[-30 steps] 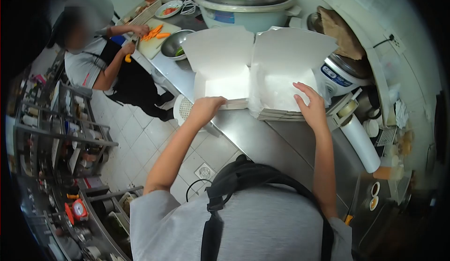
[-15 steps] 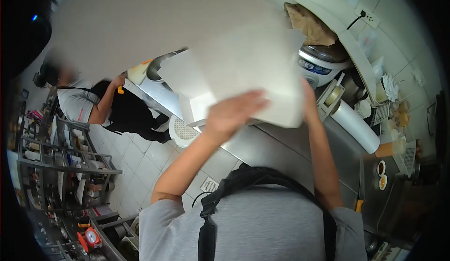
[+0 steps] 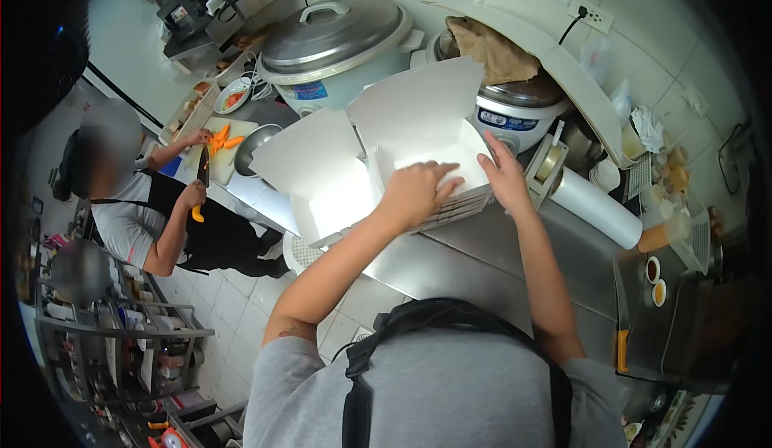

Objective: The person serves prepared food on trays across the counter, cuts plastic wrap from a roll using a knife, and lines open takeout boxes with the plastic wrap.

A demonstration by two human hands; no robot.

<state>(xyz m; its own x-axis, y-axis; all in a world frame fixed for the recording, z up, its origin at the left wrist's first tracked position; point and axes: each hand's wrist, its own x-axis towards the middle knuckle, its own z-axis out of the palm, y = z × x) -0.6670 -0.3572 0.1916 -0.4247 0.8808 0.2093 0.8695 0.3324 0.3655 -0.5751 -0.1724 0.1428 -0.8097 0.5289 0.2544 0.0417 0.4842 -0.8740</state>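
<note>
Two white cardboard takeaway boxes stand side by side with their lids raised: a left box and a right box. The insides that show are plain white. My left hand reaches over the front wall of the right box, its fingers stretched apart and pointing into it. At that box's right wall is my right hand, thumb on the inner side and the other fingers along the outside. Dark print shows on the front of the right box, partly hidden by my left hand.
Behind the boxes stand a large lidded cooker and a smaller rice cooker. A roll of plastic film, sauce cups and a knife lie rightward. At left, a co-worker holds a knife by a cutting board.
The raised white cardboard that filled the upper view has come down, uncovering the cookers. Both boxes now show open, and my left hand has moved slightly right and up, into the right box.
</note>
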